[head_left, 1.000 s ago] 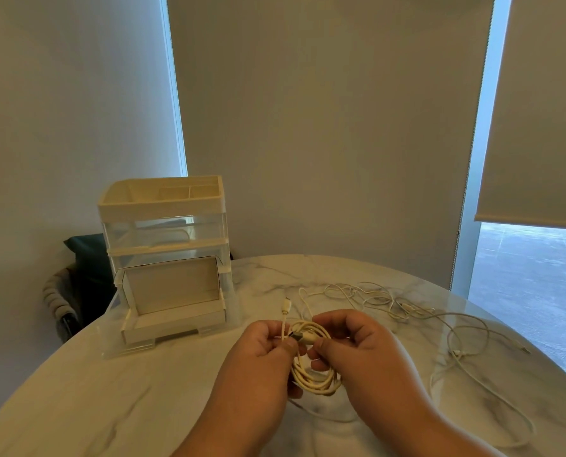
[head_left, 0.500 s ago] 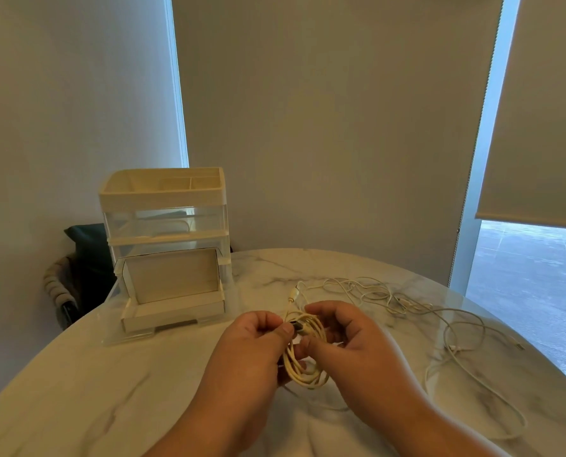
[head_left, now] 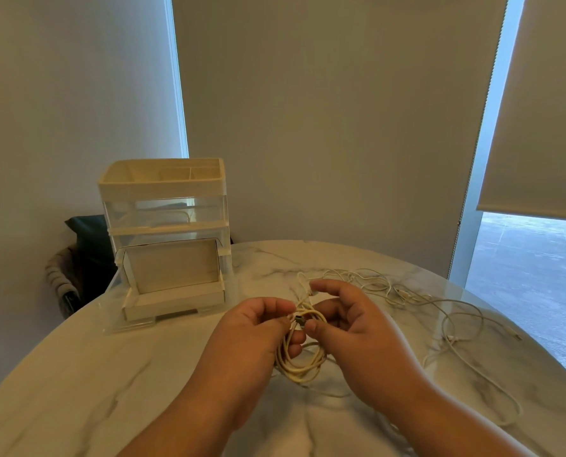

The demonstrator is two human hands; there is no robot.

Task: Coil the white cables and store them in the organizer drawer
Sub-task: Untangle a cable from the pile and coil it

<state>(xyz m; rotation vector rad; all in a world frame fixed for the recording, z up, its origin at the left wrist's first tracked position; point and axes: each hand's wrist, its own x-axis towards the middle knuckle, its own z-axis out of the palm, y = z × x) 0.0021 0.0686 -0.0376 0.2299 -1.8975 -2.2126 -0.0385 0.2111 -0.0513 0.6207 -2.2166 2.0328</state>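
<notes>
A coiled white cable (head_left: 299, 364) hangs between my hands just above the marble table (head_left: 110, 384). My left hand (head_left: 252, 334) grips the coil at its top, fingers curled round the loops. My right hand (head_left: 351, 324) pinches the cable's plug end against the coil with thumb and fingers. More loose white cables (head_left: 440, 311) lie tangled on the table to the right. The white and clear organizer (head_left: 163, 206) stands at the back left, its bottom drawer (head_left: 173, 298) pulled open toward me.
A dark chair with a cushion (head_left: 77, 258) sits behind the table's left edge. Roller blinds cover the windows behind, and floor shows at the right beyond the table's round edge.
Both hands with the coil have shifted slightly forward and up. My right hand's fingers have spread more round the plug end. The view has tilted a little.
</notes>
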